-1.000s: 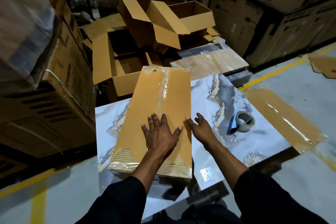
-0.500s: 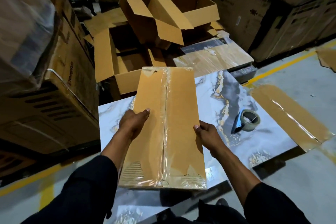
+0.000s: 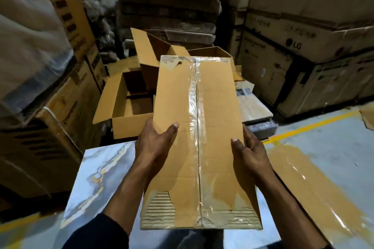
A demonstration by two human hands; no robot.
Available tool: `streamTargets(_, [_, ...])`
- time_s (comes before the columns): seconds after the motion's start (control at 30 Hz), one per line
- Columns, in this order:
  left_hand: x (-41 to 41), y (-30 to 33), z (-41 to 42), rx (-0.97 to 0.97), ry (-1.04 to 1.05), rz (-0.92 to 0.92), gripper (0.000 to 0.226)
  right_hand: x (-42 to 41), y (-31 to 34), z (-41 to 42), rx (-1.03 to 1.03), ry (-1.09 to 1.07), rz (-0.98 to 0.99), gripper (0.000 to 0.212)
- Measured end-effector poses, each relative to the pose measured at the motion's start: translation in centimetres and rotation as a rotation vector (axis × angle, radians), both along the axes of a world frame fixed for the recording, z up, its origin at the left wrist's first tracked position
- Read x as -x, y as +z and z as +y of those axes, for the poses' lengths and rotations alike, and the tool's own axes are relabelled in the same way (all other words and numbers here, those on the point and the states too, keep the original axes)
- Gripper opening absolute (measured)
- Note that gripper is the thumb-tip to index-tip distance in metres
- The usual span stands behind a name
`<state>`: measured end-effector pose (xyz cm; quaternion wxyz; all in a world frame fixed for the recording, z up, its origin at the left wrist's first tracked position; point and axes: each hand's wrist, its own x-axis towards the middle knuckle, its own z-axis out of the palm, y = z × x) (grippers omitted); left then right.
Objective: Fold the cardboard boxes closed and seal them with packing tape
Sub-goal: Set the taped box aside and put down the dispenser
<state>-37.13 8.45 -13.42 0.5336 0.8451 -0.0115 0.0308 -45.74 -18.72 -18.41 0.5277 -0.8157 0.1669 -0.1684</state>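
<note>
Sealed box (image 3: 204, 147): closed, clear tape along its centre seam, held above the tabletop's (image 3: 101, 168) far edge.
Left hand (image 3: 154, 143): fingers wrap its left side, thumb on top.
Right hand (image 3: 250, 153): likewise, right side.
Open boxes (image 3: 129, 107): beyond tabletop.

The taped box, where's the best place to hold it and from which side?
Hold the taped box by its two long side edges, one hand from each side, as the left hand and right hand do now. It is long, narrow and flat-topped, so thumbs on top and fingers beneath steady it and stay clear of the tape seam down the middle.
</note>
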Motion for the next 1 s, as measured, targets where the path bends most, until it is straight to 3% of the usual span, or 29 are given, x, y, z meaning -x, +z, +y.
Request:
streamTargets(0.07, [1.2,0.6,-4.6,0.041,-0.010,-0.003,0.054,1.0,1.1,-4.3,0.019,0.014,-0.011,0.060])
streamTargets(0.27, [4.1,0.2,-18.4,0.113,-0.097,0.003,0.078,5.7,3.5,-18.6,0.083,-0.052,-0.011,0.066])
streamTargets(0.37, [5.2,-0.1,-24.0,0.171,-0.205,0.057,0.077,7.9,4.4,-24.9,0.131,-0.081,-0.015,0.066])
streamTargets(0.43, [5.8,-0.4,-27.5,0.213,-0.292,0.105,0.072,9.4,4.5,-29.0,0.133,-0.092,-0.020,0.054])
streamTargets(0.6, [6.9,-2.7,-36.7,0.341,-0.431,0.202,0.047,12.8,3.3,-36.6,0.140,-0.187,0.013,0.045])
streamTargets(0.8, [6.1,-8.9,-47.5,0.413,-0.510,0.442,0.065,13.9,-0.5,-46.1,0.144,-0.196,0.184,0.047])
streamTargets(1.0, [7.6,-15.3,-55.3,0.379,-0.482,0.682,0.030,13.3,-7.1,-55.7,0.155,-0.221,0.421,0.048])
